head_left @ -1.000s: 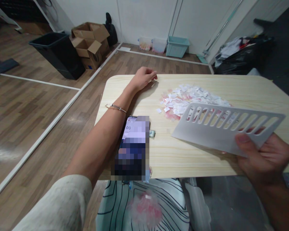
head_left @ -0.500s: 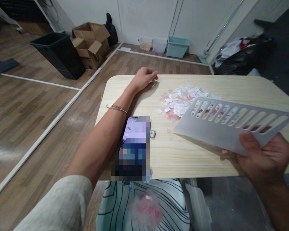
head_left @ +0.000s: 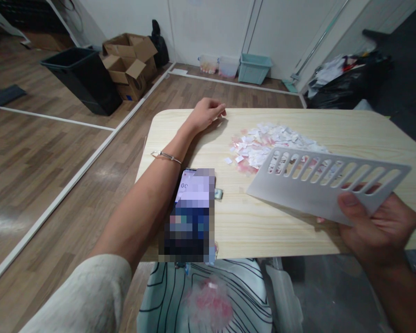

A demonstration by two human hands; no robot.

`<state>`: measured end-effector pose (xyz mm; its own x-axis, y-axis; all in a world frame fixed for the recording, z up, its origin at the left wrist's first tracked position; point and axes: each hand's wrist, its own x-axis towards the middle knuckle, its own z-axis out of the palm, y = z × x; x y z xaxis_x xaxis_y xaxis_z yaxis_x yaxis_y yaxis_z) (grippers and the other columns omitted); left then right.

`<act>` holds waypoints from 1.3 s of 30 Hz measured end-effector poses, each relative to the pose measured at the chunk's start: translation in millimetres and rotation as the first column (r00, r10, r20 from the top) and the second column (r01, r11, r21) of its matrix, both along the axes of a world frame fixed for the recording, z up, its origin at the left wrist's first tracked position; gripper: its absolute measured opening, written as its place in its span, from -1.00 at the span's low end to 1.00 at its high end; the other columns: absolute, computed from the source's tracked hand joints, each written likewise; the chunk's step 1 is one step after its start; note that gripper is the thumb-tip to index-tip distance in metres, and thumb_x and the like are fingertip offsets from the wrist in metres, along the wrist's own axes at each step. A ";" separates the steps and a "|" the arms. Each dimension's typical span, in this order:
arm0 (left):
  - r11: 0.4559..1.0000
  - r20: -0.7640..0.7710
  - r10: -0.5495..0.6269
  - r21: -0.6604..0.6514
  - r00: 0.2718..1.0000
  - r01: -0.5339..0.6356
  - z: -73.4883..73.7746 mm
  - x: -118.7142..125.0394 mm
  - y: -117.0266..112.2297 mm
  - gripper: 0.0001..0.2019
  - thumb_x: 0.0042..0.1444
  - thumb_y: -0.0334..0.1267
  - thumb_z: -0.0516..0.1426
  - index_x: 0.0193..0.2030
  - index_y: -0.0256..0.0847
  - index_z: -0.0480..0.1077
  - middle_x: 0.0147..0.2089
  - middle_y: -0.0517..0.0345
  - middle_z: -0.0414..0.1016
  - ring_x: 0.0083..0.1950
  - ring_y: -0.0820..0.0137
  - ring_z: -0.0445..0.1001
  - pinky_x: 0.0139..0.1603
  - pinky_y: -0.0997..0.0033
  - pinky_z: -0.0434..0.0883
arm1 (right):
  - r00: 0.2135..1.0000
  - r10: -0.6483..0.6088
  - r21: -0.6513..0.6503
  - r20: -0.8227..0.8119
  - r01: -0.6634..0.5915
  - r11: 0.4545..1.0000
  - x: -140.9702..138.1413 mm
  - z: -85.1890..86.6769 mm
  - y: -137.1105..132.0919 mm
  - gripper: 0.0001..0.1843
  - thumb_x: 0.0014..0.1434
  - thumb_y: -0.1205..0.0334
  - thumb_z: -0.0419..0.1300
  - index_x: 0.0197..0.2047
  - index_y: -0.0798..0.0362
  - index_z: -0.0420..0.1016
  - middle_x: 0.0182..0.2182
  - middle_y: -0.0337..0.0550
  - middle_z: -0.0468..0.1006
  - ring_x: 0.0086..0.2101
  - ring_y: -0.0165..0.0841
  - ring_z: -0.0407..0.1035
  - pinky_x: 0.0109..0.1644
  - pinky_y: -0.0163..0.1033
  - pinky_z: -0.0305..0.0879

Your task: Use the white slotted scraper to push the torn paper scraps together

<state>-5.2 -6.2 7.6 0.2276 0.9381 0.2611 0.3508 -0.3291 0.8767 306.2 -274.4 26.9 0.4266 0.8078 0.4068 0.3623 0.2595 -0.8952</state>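
My right hand [head_left: 377,226] grips a white sheet with a row of long rounded slots [head_left: 308,189], thumb on its near face. The sheet is tilted above the table, its left corner close to the tabletop. Behind it lies a heap of small white paper pieces and clear-pink packets [head_left: 263,143], partly covered by the slots. My left hand [head_left: 208,114] rests at the far left edge of the table [head_left: 235,226], its fingers loosely curled in with nothing showing in them. Beside my left forearm lies a phone [head_left: 190,212], mostly blurred out.
A pink-and-clear plastic bundle [head_left: 211,303] lies on the striped cloth over my lap. Below the table at right is a clear plastic bin [head_left: 333,291]. Beyond stand a black bin [head_left: 86,83], cardboard boxes [head_left: 131,64], a teal tub [head_left: 254,68] and black bags [head_left: 346,83].
My right hand and the slotted sheet have shifted slightly left and down, with the sheet tipped a little flatter. My left hand stays in place.
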 end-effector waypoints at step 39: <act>1.000 -0.026 -0.017 0.010 1.000 0.017 -5.2 -1.2 6.0 -0.70 0.40 -0.25 0.16 -0.39 -0.24 0.51 -0.53 0.21 0.28 -0.41 0.46 0.28 -0.25 0.35 0.31 | 1.000 0.014 -0.022 0.010 -0.014 1.000 10.8 -6.2 -3.6 -0.71 -0.13 0.07 0.67 -0.35 -0.03 0.80 -0.44 -0.15 0.74 -0.52 -0.29 0.55 -0.49 -0.24 0.56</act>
